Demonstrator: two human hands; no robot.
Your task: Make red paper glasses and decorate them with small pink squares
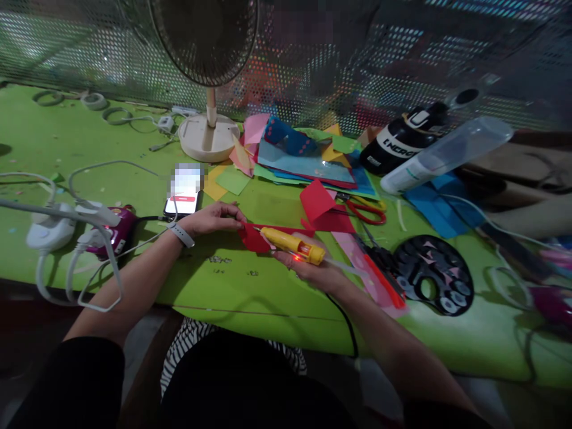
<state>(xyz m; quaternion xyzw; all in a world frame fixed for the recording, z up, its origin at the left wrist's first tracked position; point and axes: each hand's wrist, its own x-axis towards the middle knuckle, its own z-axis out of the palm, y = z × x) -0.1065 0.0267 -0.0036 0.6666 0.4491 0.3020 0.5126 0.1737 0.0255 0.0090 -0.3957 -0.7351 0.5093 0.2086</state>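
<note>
My right hand (313, 271) is wrapped round a yellow hot glue gun (290, 243), with a red light glowing near its grip and a glue stick out of the back. The gun's nozzle points left, over a piece of red felt or paper (254, 239). My left hand (218, 217) pinches the left end of that red piece. Small shiny bits (218, 260) lie in little groups on the green table (268, 304) in front of my hands. Just beyond the gun is a folded red sheet (324, 205).
Scissors (364, 210), a black palette (435, 274) and a black bottle (400, 143) are on the right. Coloured sheets (308, 164) and a fan (209, 137) stand behind. A phone (184, 193), power plugs and white cables (102, 223) crowd the left.
</note>
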